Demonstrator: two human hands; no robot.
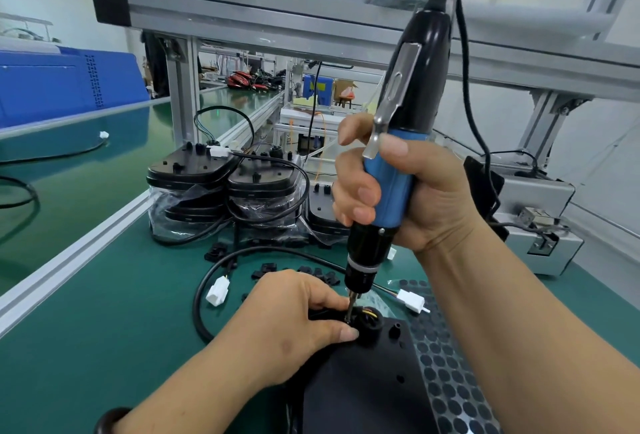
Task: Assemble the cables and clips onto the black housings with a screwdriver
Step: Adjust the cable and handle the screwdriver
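Observation:
A black housing (363, 385) lies on the green mat at the bottom centre. My right hand (408, 191) grips a blue and black electric screwdriver (398, 156), held nearly upright, its bit tip down on a black clip (367, 321) at the housing's far corner. My left hand (298, 315) pinches that clip and the cable end beside the bit. A black cable (207, 281) loops left of the housing and ends in a white connector (218, 291). A second white connector (412, 302) lies right of the bit.
Stacks of black housings (221, 173) with cables stand at the back of the mat. Loose black clips (266, 267) lie scattered in front of them. A sheet of black round pads (446, 364) lies to the right, a grey metal box (540, 225) beyond it. Aluminium frame overhead.

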